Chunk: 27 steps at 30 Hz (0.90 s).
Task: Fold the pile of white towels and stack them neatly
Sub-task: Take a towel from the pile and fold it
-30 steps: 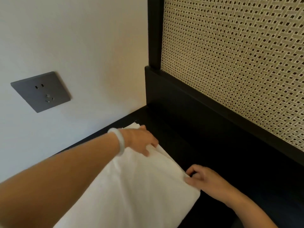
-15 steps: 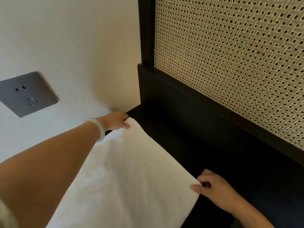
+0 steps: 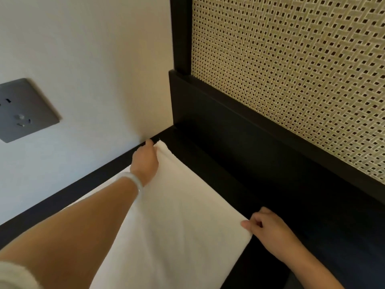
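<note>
At the back left corner of the dark ledge (image 3: 218, 163), your left hand (image 3: 145, 159) pinches the far corner of the white towel (image 3: 177, 215) and your right hand (image 3: 268, 232) the nearer one — the edge between them runs alongside the cane panel (image 3: 291, 80), cloth spreading toward you.

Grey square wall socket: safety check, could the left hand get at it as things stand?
Probably yes. The left hand grips the far corner of the white cloth towel by the white wall, and only bare wall lies between it and the grey square wall socket; it must release the towel.
</note>
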Tool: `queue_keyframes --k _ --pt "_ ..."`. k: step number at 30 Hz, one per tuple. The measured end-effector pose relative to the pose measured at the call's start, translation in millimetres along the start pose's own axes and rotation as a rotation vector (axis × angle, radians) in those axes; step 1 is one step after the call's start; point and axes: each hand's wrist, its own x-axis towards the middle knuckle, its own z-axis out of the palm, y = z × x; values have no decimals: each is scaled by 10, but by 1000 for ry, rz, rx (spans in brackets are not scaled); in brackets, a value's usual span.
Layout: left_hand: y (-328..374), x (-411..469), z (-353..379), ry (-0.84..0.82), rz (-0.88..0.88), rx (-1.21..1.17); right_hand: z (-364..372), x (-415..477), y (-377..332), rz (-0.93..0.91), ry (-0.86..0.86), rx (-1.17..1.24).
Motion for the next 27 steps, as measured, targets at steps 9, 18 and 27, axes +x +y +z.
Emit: queue_keyframes --k 9,18,27 --pt "170 -254 -145 267 295 380 175 -270 -475 -315 497 -293" --pt "-125 -580 148 -251 437 343 747 -18 -435 -368 122 -442" --pt "-171 -242 -28 -248 322 189 607 17 -920 -413 329 -376"
